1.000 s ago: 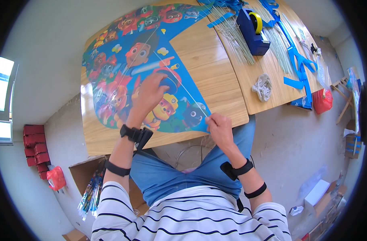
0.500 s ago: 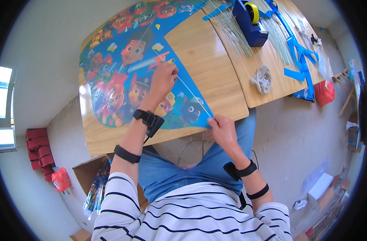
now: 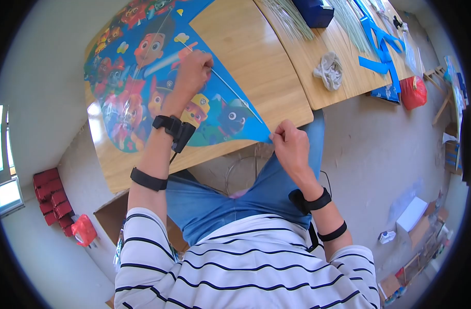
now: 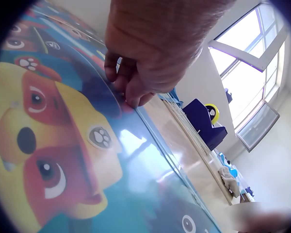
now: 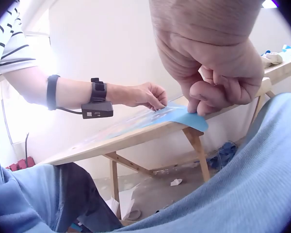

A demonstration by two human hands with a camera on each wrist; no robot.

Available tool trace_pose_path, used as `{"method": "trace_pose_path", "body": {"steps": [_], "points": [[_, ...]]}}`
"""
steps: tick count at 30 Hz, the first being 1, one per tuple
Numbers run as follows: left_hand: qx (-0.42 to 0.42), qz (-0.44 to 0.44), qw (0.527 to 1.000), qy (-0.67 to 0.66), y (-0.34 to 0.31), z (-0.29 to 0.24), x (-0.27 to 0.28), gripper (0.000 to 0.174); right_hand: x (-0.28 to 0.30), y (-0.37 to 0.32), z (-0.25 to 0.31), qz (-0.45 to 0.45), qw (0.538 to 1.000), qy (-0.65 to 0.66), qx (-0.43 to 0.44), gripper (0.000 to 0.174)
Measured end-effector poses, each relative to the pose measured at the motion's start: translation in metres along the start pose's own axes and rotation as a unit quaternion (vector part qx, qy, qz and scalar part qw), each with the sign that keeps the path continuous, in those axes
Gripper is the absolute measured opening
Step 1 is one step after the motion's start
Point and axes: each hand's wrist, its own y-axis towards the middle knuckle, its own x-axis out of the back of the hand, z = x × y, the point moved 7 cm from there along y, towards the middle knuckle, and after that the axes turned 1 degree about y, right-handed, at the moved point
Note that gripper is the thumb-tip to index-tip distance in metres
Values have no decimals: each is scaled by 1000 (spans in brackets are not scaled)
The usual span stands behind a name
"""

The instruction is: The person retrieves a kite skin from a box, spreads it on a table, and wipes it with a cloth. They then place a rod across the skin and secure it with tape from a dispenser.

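Note:
A large glossy sheet [image 3: 143, 72] printed with cartoon dogs and a boy lies over the table, its straight blue edge running diagonally toward the person. Along that edge lies a thin pale rod [image 3: 228, 85]. My left hand [image 3: 193, 72] pinches the rod partway along, its fingertips close down at the sheet's surface in the left wrist view. My right hand [image 3: 292, 147] pinches the sheet's near pointed corner between thumb and fingers, just past the rod's near end. In the right wrist view the blue corner [image 5: 196, 121] hangs over the table edge below those fingers.
The wooden table [image 3: 261, 62] adjoins a second one on the right. A dark blue tape dispenser [image 3: 315, 11], bundled thin rods [image 3: 288, 19], a crumpled whitish cloth [image 3: 328, 71] and blue strips [image 3: 382, 51] lie there. An open cardboard box [image 3: 109, 216] stands on the floor at left.
My left hand has moved from over the printed middle to the rod by the sheet's edge. My right hand stays at the near corner. The head view has shifted, moving the table up and left.

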Motion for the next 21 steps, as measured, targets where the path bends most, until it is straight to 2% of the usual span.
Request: {"method": "trace_pose_path", "body": {"steps": [2,5,8,9,11,14,17,21], "points": [[-12,18,1000,3,1,1,2,10,0,-1,-1,2,1000,4,-3,16],[-9,-4,998,66,-3,-4,9,17,0,0,-1,-1,1000,17,-4,16],[18,-94,986,136,-24,-12,27,36,2,0,-2,-8,1000,16,2,15],[33,-98,984,149,-28,-5,26,42,3,0,-2,-10,1000,15,6,15],[66,-103,977,173,-43,14,22,54,5,-2,-2,-11,1000,9,10,15],[113,-43,982,142,-35,40,20,59,4,-2,-1,-15,1000,-1,21,15],[92,-95,977,168,-19,45,32,54,5,2,4,-26,999,-8,40,15],[79,-86,985,124,-2,39,38,40,6,4,15,-37,998,-6,59,14]]}}
